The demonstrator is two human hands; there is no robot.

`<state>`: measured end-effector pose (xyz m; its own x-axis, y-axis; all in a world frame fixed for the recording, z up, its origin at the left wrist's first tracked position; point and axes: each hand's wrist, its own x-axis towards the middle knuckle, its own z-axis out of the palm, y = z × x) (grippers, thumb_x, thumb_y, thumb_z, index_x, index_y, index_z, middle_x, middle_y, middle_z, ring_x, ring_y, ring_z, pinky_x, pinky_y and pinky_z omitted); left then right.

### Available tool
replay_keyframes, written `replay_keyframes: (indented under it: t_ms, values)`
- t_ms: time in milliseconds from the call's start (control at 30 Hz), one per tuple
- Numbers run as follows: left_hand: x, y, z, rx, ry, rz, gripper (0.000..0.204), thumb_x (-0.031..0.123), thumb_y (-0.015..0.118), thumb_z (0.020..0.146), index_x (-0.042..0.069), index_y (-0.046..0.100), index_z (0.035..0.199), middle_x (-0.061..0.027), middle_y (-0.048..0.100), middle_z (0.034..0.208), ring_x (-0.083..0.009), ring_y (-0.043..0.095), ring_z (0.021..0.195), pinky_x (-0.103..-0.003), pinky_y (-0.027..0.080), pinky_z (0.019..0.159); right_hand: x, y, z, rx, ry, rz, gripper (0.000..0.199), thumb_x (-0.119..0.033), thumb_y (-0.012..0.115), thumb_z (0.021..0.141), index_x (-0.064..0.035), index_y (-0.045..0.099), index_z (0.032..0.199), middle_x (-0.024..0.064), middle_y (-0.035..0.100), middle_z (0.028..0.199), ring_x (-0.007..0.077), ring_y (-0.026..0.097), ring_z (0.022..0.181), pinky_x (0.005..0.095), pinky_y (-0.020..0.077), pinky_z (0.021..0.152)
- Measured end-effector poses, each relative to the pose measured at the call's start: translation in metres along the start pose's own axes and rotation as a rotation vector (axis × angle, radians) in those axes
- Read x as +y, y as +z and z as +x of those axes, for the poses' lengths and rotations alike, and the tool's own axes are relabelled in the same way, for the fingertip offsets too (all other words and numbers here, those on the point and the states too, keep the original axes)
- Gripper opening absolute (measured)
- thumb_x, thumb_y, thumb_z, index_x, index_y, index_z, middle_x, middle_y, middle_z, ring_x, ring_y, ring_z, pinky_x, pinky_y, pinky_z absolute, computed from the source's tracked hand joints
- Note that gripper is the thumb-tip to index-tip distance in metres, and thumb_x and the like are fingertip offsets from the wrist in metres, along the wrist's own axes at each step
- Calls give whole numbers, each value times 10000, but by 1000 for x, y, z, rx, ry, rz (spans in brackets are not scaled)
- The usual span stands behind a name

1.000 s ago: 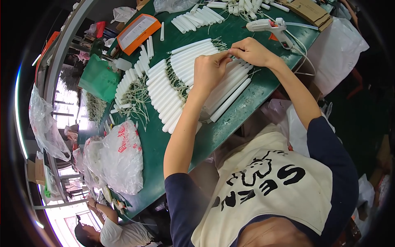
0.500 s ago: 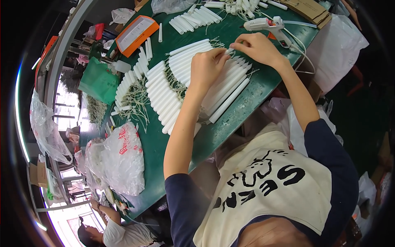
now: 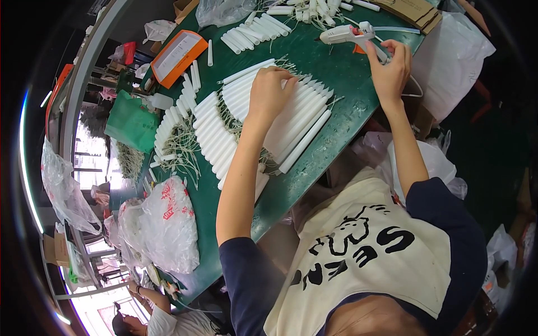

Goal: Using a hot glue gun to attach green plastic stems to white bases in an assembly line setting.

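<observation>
Rows of white candle-shaped tubes (image 3: 297,120) with pointed tips and thin pale wires lie side by side on a dark green table (image 3: 336,134). Over the middle of these rows rests my left hand (image 3: 268,94), its fingers bent and the thumb a little apart. I make out nothing between them, though the fingertips are partly hidden. Up and to the right, my right hand (image 3: 390,75) has thumb and fingers around the handle of a white hot glue gun (image 3: 340,35). The gun lies near the far right edge, nozzle pointing left.
An orange box (image 3: 178,57) stands at the far left beside more white tubes (image 3: 256,33). Folded cardboard (image 3: 412,14) lies at the far right corner. Plastic bags (image 3: 162,224) cover the near left. A green bag (image 3: 133,119) hangs by the left edge; another person (image 3: 162,313) sits lower left.
My right hand has left the tube tips beside my left hand and moved right to the glue gun's handle. My left hand stays over the tubes, its pinch loosened. The view has shifted slightly.
</observation>
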<state>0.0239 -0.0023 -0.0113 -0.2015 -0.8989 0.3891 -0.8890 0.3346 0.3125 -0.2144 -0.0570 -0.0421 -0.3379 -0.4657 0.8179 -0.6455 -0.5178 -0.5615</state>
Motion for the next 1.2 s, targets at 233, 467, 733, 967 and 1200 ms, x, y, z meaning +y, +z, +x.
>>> replay_keyframes:
  t_ms: [233,467,733,967,1200]
  values:
    - [-3,8,16,-125,-90,34,188,201,657,729,38,699,812,-179,604,902,-328,531,908,-386,432,812,14,7,4,-294,18,-202,441,-383,740,676,-14,623,887,108,633,879,277,503,894,369,425,790]
    - [-16,11,23,-273,-121,26,223,262,644,753,69,706,845,-188,591,953,-339,509,960,-405,409,851,20,15,11,-462,8,-252,461,-390,743,668,6,629,874,136,630,878,303,515,884,380,432,773]
    - [-23,13,26,-321,-166,-90,227,272,648,738,92,707,864,-148,598,978,-318,490,1004,-383,402,869,25,7,20,-632,153,45,440,-342,737,705,23,575,889,152,619,749,246,617,684,321,462,635]
    - [-22,12,28,-348,-181,-37,218,268,641,748,74,701,827,-150,603,968,-305,517,974,-373,416,839,16,2,21,-668,133,122,386,-283,722,741,2,584,962,123,628,763,205,611,676,291,462,644]
    - [-6,6,13,-132,-284,-401,246,212,564,848,-30,605,865,-75,621,789,-130,553,705,-259,440,668,14,-3,22,-754,79,70,368,-309,741,716,7,634,872,105,622,701,191,591,614,291,461,608]
